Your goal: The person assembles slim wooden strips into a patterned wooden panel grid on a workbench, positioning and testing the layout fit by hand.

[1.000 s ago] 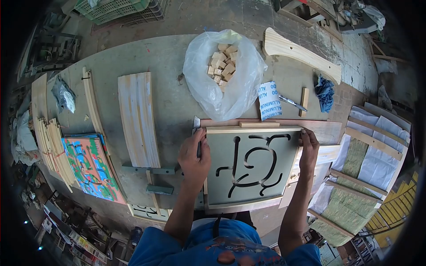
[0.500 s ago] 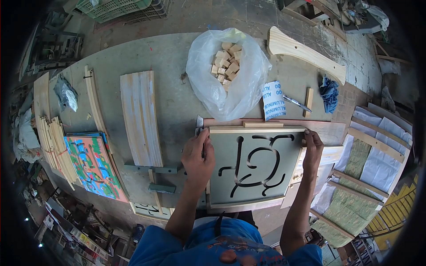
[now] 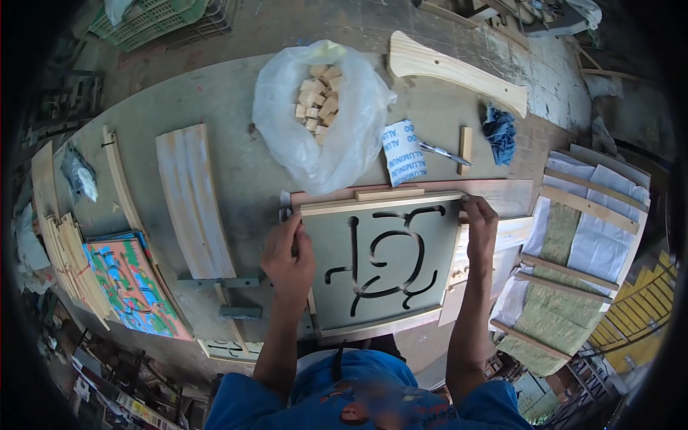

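Note:
A grey-green board (image 3: 337,251) with dark curved grooves and light wooden edge strips lies on the table. My left hand (image 3: 289,251) is closed at its upper left corner, thumb and fingers pressed on the edge. At the upper right corner my right hand (image 3: 479,218) grips the edge with bent fingers. Just beyond the far edge is a short wooden strip (image 3: 389,193) on a reddish board. A clear plastic bag (image 3: 276,122) of small wooden blocks (image 3: 315,100) stands farther back.
Printed paper (image 3: 403,152), a pen (image 3: 444,153) and a blue cloth (image 3: 499,135) lie behind the board. A shaped plank (image 3: 455,72) is at the back. Left are a whitish plank (image 3: 195,204), thin sticks (image 3: 72,258) and colourful panels (image 3: 132,287); right, a slatted panel (image 3: 573,251).
The view has shifted, so the table and the things on it appear farther left. Both hands remain at the board's upper corners.

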Demonstrator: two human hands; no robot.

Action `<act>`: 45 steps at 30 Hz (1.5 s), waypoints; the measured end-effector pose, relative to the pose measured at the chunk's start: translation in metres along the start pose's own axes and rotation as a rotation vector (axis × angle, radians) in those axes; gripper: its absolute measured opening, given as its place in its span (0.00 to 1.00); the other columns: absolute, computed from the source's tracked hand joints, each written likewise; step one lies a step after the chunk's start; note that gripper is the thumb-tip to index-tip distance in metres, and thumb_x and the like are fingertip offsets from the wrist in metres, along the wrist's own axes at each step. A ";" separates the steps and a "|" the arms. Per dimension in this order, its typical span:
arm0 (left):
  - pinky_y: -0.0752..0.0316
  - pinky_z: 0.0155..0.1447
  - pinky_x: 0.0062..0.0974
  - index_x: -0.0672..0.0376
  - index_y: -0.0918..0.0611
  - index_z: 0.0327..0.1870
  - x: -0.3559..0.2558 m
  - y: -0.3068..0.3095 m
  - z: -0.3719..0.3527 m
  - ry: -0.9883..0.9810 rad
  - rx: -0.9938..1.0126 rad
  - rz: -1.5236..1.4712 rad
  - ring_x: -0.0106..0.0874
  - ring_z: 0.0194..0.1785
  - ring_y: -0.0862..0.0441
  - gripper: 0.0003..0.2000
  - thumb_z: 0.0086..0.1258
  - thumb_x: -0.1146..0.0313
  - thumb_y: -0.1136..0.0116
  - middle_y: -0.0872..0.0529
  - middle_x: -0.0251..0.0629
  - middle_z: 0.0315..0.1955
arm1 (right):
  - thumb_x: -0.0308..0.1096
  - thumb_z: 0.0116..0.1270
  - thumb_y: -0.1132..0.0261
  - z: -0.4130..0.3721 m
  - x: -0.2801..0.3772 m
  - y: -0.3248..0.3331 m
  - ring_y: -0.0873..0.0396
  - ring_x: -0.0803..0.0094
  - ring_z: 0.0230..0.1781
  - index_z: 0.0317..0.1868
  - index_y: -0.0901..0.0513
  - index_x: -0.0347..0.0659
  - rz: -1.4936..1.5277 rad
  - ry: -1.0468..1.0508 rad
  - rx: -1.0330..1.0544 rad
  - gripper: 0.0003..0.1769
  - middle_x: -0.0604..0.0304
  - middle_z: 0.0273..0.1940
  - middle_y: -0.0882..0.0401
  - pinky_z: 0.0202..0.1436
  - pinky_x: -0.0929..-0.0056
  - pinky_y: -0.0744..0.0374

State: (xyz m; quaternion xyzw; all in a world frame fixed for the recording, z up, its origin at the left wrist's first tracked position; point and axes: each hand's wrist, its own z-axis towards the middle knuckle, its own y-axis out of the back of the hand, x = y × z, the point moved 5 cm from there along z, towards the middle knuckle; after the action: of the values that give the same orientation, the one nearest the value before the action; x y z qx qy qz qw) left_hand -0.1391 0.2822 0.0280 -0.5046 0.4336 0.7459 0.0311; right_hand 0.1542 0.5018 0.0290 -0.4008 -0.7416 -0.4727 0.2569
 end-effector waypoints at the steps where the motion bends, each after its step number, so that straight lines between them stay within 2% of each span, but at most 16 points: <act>1: 0.20 0.41 0.33 0.64 0.16 0.47 -0.001 0.000 0.000 -0.001 0.003 -0.008 0.39 0.35 0.14 0.11 0.63 0.82 0.40 0.14 0.45 0.34 | 0.36 0.71 0.37 -0.001 0.004 -0.001 0.31 0.83 0.33 0.34 0.16 0.36 0.003 -0.028 0.004 0.12 0.70 0.30 0.21 0.38 0.80 0.31; 2: 0.20 0.41 0.33 0.65 0.16 0.47 -0.001 0.000 0.001 0.007 0.009 -0.013 0.40 0.36 0.14 0.11 0.63 0.82 0.40 0.14 0.45 0.34 | 0.36 0.71 0.37 0.000 0.002 0.002 0.31 0.83 0.33 0.34 0.16 0.36 0.002 -0.027 -0.001 0.12 0.70 0.30 0.21 0.38 0.80 0.31; 4: 0.19 0.41 0.33 0.65 0.16 0.47 -0.001 0.000 0.001 0.014 0.016 -0.017 0.40 0.36 0.14 0.11 0.63 0.82 0.40 0.14 0.45 0.34 | 0.39 0.70 0.38 0.003 -0.004 0.002 0.25 0.79 0.33 0.45 0.14 0.31 -0.021 -0.010 0.043 0.17 0.63 0.33 0.18 0.40 0.75 0.23; 8: 0.20 0.42 0.34 0.65 0.17 0.47 -0.001 0.000 0.002 0.015 0.035 -0.021 0.41 0.38 0.14 0.12 0.63 0.82 0.40 0.14 0.47 0.37 | 0.37 0.70 0.38 0.002 -0.005 0.001 0.26 0.79 0.34 0.46 0.14 0.31 0.012 -0.046 0.039 0.16 0.64 0.33 0.18 0.41 0.76 0.24; 14: 0.21 0.44 0.36 0.65 0.17 0.48 -0.003 0.014 0.004 0.042 -0.005 0.012 0.42 0.40 0.16 0.12 0.65 0.81 0.41 0.15 0.46 0.38 | 0.40 0.71 0.40 0.002 0.003 0.003 0.20 0.73 0.40 0.51 0.15 0.29 0.066 -0.048 0.040 0.21 0.55 0.38 0.14 0.47 0.74 0.23; 17: 0.22 0.45 0.35 0.64 0.17 0.48 -0.006 0.038 0.008 -0.005 -0.066 0.096 0.40 0.38 0.17 0.11 0.66 0.80 0.41 0.16 0.44 0.35 | 0.41 0.71 0.40 0.004 0.008 0.025 0.19 0.66 0.45 0.51 0.17 0.27 -0.026 0.141 -0.065 0.22 0.48 0.41 0.14 0.53 0.70 0.24; 19: 0.23 0.45 0.35 0.64 0.17 0.48 -0.002 0.050 -0.001 -0.035 -0.088 0.119 0.38 0.37 0.18 0.10 0.66 0.78 0.41 0.17 0.42 0.34 | 0.33 0.68 0.36 -0.001 0.009 0.052 0.23 0.71 0.39 0.45 0.19 0.28 0.010 0.204 -0.225 0.14 0.57 0.36 0.19 0.48 0.73 0.26; 21: 0.24 0.43 0.32 0.63 0.16 0.45 0.020 0.062 -0.018 0.217 -0.125 -0.011 0.34 0.35 0.20 0.07 0.67 0.77 0.39 0.18 0.40 0.32 | 0.30 0.67 0.35 -0.010 -0.004 0.087 0.26 0.74 0.38 0.43 0.20 0.29 -0.018 0.214 -0.332 0.11 0.61 0.35 0.21 0.46 0.74 0.26; 23: 0.24 0.42 0.31 0.63 0.16 0.43 0.026 0.074 -0.034 0.250 -0.109 -0.024 0.33 0.35 0.20 0.06 0.67 0.76 0.38 0.18 0.40 0.32 | 0.26 0.64 0.33 -0.018 -0.006 0.118 0.30 0.77 0.36 0.41 0.22 0.33 0.138 0.236 -0.330 0.08 0.65 0.34 0.26 0.44 0.76 0.28; 27: 0.26 0.38 0.32 0.62 0.16 0.37 0.022 0.095 -0.073 0.201 -0.099 0.050 0.35 0.30 0.21 0.05 0.71 0.71 0.40 0.17 0.41 0.28 | 0.33 0.70 0.38 -0.057 -0.025 0.166 0.19 0.69 0.44 0.53 0.18 0.28 0.074 0.182 -0.248 0.18 0.54 0.44 0.16 0.51 0.72 0.21; 30: 0.26 0.36 0.34 0.64 0.17 0.38 0.004 0.106 -0.111 0.317 -0.052 0.018 0.39 0.28 0.21 0.07 0.73 0.70 0.42 0.18 0.47 0.25 | 0.36 0.73 0.41 -0.075 -0.043 0.153 0.25 0.78 0.31 0.51 0.17 0.28 0.198 0.229 -0.168 0.17 0.62 0.31 0.21 0.37 0.78 0.25; 31: 0.26 0.36 0.35 0.65 0.16 0.39 0.003 0.108 -0.127 0.349 0.011 0.013 0.40 0.28 0.21 0.08 0.73 0.70 0.43 0.19 0.48 0.24 | 0.36 0.74 0.42 -0.082 -0.052 0.142 0.28 0.79 0.28 0.49 0.16 0.29 0.214 0.216 -0.103 0.17 0.64 0.27 0.24 0.34 0.78 0.28; 34: 0.26 0.34 0.34 0.65 0.16 0.43 -0.014 0.121 -0.162 0.293 -0.092 -0.061 0.40 0.28 0.20 0.07 0.72 0.72 0.44 0.18 0.48 0.26 | 0.37 0.76 0.44 -0.110 -0.027 0.090 0.32 0.79 0.23 0.45 0.16 0.30 0.046 0.140 0.055 0.17 0.67 0.20 0.31 0.28 0.78 0.33; 40: 0.26 0.35 0.32 0.65 0.17 0.49 -0.014 0.145 -0.215 0.336 -0.217 -0.078 0.39 0.31 0.19 0.11 0.68 0.78 0.44 0.18 0.48 0.31 | 0.29 0.73 0.43 -0.158 0.076 -0.079 0.21 0.75 0.31 0.47 0.18 0.33 0.111 0.464 0.624 0.11 0.60 0.31 0.19 0.40 0.74 0.22; 44: 0.24 0.36 0.31 0.64 0.17 0.49 0.012 0.163 -0.251 0.371 -0.283 -0.165 0.38 0.32 0.18 0.12 0.66 0.80 0.44 0.17 0.47 0.31 | 0.30 0.73 0.44 -0.158 0.147 -0.200 0.21 0.76 0.35 0.47 0.19 0.32 0.014 0.691 0.849 0.11 0.60 0.32 0.19 0.44 0.75 0.22; 45: 0.23 0.37 0.30 0.65 0.17 0.49 0.017 0.170 -0.259 0.410 -0.290 -0.177 0.37 0.32 0.17 0.12 0.66 0.81 0.43 0.17 0.46 0.31 | 0.31 0.73 0.44 -0.147 0.158 -0.231 0.19 0.71 0.37 0.47 0.19 0.32 -0.019 0.706 0.865 0.12 0.57 0.34 0.17 0.45 0.73 0.21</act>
State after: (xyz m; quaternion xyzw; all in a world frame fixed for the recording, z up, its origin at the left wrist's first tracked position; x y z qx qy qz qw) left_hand -0.0423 -0.0060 0.0896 -0.6802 0.2736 0.6769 -0.0650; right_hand -0.1254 0.3704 0.0963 -0.0696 -0.7406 -0.2330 0.6264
